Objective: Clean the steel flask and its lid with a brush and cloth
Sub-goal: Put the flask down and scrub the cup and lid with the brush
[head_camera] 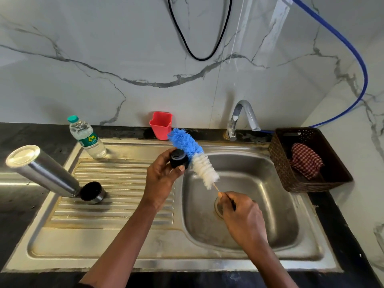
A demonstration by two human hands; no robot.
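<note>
Lid in left hand — brush in right hand.

The thin handle of the brush vanishes inside the right hand, which also covers part of the drain, and fingers of the left hand wrap part of the black lid. The mouth of the flask lies behind the small steel cup, perhaps touching it, and the basket wall hides the lower part of the checked cloth. The bottle label is too small to read, while the black cable and blue hose run off the top edge.
</note>
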